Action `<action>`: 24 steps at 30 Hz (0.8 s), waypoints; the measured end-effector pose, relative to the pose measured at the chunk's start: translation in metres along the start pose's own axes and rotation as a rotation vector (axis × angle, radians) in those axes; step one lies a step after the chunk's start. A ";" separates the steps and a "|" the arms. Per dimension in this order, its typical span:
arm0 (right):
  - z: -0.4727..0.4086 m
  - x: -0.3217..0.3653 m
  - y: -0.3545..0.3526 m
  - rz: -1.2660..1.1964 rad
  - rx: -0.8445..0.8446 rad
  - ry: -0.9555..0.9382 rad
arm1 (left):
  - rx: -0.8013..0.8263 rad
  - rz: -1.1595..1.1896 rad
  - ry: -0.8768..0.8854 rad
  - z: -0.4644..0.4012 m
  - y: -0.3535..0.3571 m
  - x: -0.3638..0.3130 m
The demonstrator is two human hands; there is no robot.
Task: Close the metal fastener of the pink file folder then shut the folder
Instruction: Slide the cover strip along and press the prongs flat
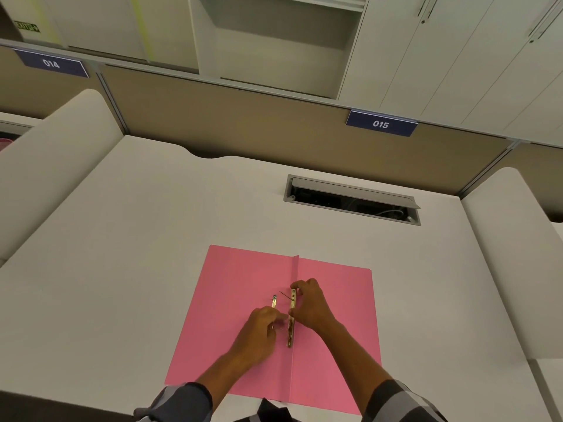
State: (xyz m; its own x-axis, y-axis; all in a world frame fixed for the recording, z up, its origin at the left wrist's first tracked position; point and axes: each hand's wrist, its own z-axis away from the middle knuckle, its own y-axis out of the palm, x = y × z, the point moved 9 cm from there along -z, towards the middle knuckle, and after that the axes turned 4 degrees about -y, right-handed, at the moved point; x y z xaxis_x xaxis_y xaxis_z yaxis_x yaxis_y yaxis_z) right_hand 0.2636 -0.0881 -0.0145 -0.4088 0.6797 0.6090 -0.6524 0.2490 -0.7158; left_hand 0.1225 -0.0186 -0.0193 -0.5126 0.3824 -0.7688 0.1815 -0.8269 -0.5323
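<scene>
The pink file folder (237, 278) lies open and flat on the white desk, its crease running down the middle. Along that crease sits the brass metal fastener bar (292, 327). My right hand (310, 303) grips the bar's upper part, fingers curled over its top end. A loose brass strip (274, 301) with a small silver tip sticks up just left of the crease, and my left hand (262, 327) pinches its lower end. A thin dark prong slants out beside the bar's top.
The white desk (122, 254) has an open cable hatch (350, 199) behind the folder. Padded side panels rise at left (54, 166) and right (511, 254). A tan partition with labels 014 and 015 stands at the back.
</scene>
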 end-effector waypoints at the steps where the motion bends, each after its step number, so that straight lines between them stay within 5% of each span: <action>1: -0.001 -0.002 0.000 0.005 -0.001 -0.001 | 0.031 -0.041 0.030 0.001 0.004 0.000; 13: 0.005 -0.017 0.000 -0.052 -0.051 -0.017 | 0.160 -0.436 0.245 0.018 0.031 -0.018; 24: 0.018 -0.034 -0.009 -0.062 -0.137 0.033 | 0.137 -0.676 0.273 0.027 0.038 -0.028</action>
State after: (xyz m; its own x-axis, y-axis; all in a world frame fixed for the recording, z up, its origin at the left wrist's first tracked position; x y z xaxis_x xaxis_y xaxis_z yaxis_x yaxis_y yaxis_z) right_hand 0.2715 -0.1255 -0.0228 -0.3479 0.6821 0.6432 -0.5818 0.3809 -0.7186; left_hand 0.1211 -0.0716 -0.0089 -0.2451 0.9006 -0.3591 -0.2151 -0.4116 -0.8856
